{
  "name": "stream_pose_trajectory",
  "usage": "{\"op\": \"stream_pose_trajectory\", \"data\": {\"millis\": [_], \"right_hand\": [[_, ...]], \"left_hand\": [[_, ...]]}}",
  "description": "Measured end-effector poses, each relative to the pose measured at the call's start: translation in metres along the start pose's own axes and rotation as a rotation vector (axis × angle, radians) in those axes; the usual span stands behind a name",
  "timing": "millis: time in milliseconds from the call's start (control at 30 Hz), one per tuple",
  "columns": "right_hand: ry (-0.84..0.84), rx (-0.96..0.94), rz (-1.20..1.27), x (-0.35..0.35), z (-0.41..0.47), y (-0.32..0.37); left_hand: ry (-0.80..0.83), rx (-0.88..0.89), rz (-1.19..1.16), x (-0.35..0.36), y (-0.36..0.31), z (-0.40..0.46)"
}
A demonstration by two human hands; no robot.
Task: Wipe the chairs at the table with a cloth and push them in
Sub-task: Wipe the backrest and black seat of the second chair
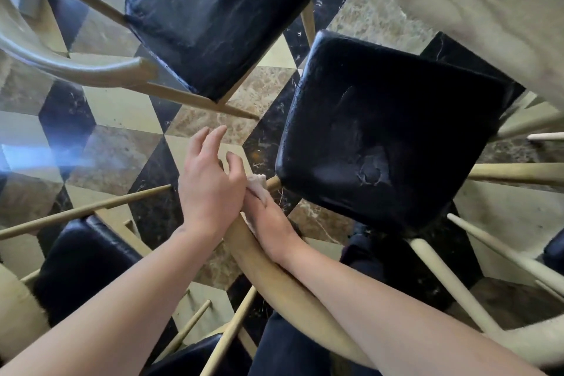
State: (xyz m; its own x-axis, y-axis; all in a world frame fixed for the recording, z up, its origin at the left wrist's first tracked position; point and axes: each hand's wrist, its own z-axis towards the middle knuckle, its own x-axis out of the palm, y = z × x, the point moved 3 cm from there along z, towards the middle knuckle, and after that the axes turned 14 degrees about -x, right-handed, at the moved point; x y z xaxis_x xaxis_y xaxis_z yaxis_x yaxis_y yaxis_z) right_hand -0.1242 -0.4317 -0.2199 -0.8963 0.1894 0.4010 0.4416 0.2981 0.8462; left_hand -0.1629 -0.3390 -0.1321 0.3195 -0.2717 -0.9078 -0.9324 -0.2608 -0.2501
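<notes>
I look down on a chair with a worn black seat [393, 143] and a curved pale wooden backrest rail [283, 278] that runs under my arms. My right hand [268, 220] lies along the end of that rail, shut on a small white cloth [257, 184] pressed against the wood near the seat's left corner. My left hand [210, 180] hovers just left of it with fingers spread, touching the cloth's edge and holding nothing. A second black-seated chair [213, 15] stands farther ahead.
A pale wooden table [476, 6] edge fills the top right, partly over the near chair's seat. Another black seat [82, 262] sits at lower left. Wooden spindles and legs fan out around me. The floor is patterned marble tile [122, 149].
</notes>
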Motion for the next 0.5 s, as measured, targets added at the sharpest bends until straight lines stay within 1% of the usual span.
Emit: {"op": "stream_pose_trajectory", "data": {"millis": [67, 133, 233, 300, 367, 433, 500], "right_hand": [[0.019, -0.047, -0.146, -0.005, 0.010, -0.022], [-0.008, -0.004, -0.270, -0.013, 0.017, -0.047], [-0.065, 0.080, -0.328, -0.029, 0.026, -0.085], [-0.073, 0.097, -0.398, -0.039, 0.033, -0.101], [-0.048, 0.128, -0.431, -0.048, 0.041, -0.108], [-0.001, 0.136, -0.458, -0.055, 0.051, -0.101], [0.020, 0.240, -0.468, -0.065, 0.060, -0.090]], "left_hand": [[-0.016, 0.024, -0.001, 0.003, 0.002, 0.003], [-0.024, 0.035, -0.004, 0.004, 0.004, 0.005], [-0.037, 0.053, -0.009, 0.005, 0.007, 0.007], [-0.045, 0.043, -0.020, 0.006, 0.008, 0.009], [-0.059, 0.029, -0.031, 0.007, 0.008, 0.009], [-0.052, 0.020, -0.035, 0.007, 0.005, 0.006], [-0.036, 0.026, -0.041, 0.004, 0.004, 0.003]]}}
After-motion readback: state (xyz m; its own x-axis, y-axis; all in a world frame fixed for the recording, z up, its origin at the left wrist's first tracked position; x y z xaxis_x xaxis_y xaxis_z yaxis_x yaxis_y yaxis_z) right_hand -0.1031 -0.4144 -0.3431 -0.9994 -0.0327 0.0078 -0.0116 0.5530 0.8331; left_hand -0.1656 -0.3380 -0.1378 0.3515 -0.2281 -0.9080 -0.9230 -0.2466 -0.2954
